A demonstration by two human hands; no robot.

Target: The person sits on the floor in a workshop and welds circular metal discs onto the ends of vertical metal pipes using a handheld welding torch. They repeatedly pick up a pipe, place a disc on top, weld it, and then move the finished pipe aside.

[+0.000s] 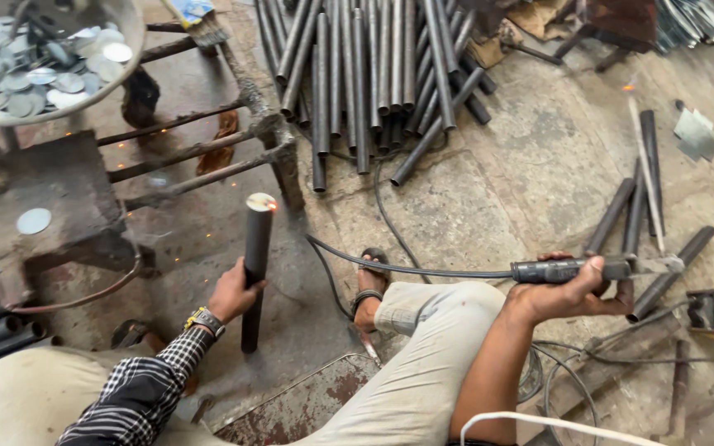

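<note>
Bowl [130, 33]: top left, on the stand; heaped with flat round metal discs [35, 62]. Well apart from both hands.
Loose disc [34, 220]: lies alone on the rusty block [51, 198] under the bowl, left of the pipe.
Left hand [233, 293]: wrapped tight round the middle of the pipe; watch [206, 320] and checked sleeve [138, 392] behind it.
Pipe [255, 264]: dark, upright, lower end on the floor, just right of the stand's frame [200, 153]. A round cap [261, 201] sits on its top end, glowing at one edge, with small sparks scattered near.
Hold, judged: the fist sits low enough to stay off the hot top; keeping the pipe plumb with its foot planted should stop the cap sliding.
Foot [369, 289]: in a sandal, between pipe and right hand; the cable [423, 268] runs over it.
Right hand [568, 293]: closed on the electrode holder [572, 269], held out level and well away from the pipe.
Rod [646, 173]: clamped in the holder, pointing up and away, tip glowing orange.
Rod care, judged: the hot tip is best kept off the cable and the leg.
Pipe stock [373, 66]: a long pile at top centre; shorter pieces [638, 223] lie on the floor under the rod.
</note>
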